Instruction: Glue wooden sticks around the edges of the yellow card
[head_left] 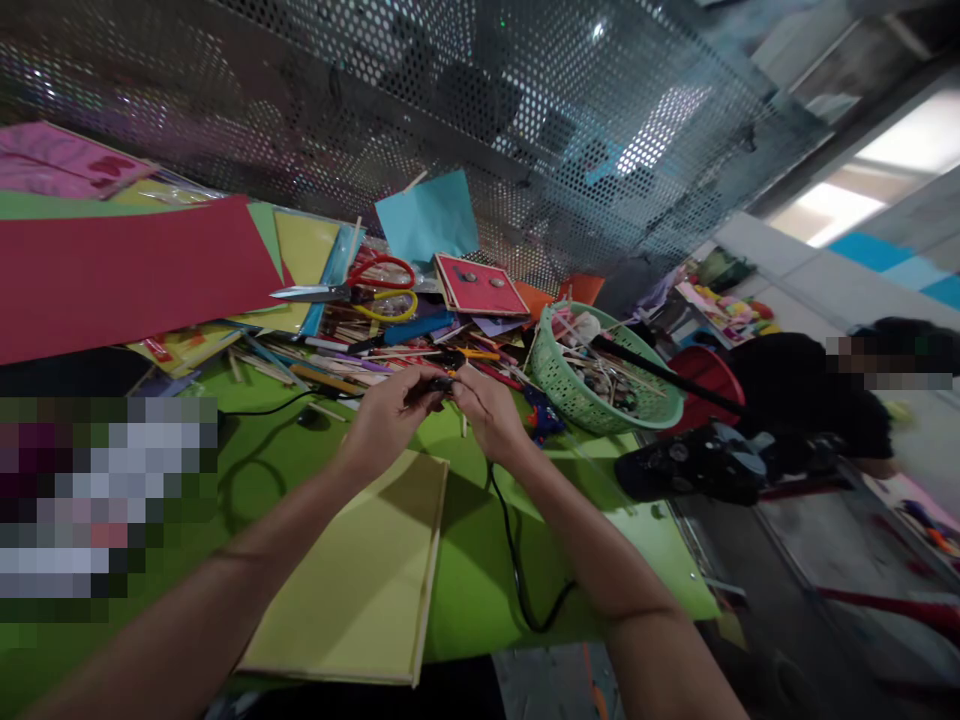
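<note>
Above the far edge of a yellow board (360,570) with thin wooden edging, my two hands meet over a small dark piece (441,384), blurred and mostly covered by fingers. My left hand (394,415) is closed around its left side. Fingertips of my right hand (487,405) pinch its right end. One black cord (517,560) hangs in a loop below my right wrist; another black cord (277,408) reaches toward my left hand from the left. Whether either joins the dark piece is hidden. A blue glue gun (543,415) lies just right of my right hand.
Scissors (352,292), pens and sticks crowd the green table's (465,620) back, beside red paper (135,275) and a red framed card (480,287). A green basket (600,390) of sticks stands right. Behind rises a perforated metal panel (465,110). A person (810,390) is at far right.
</note>
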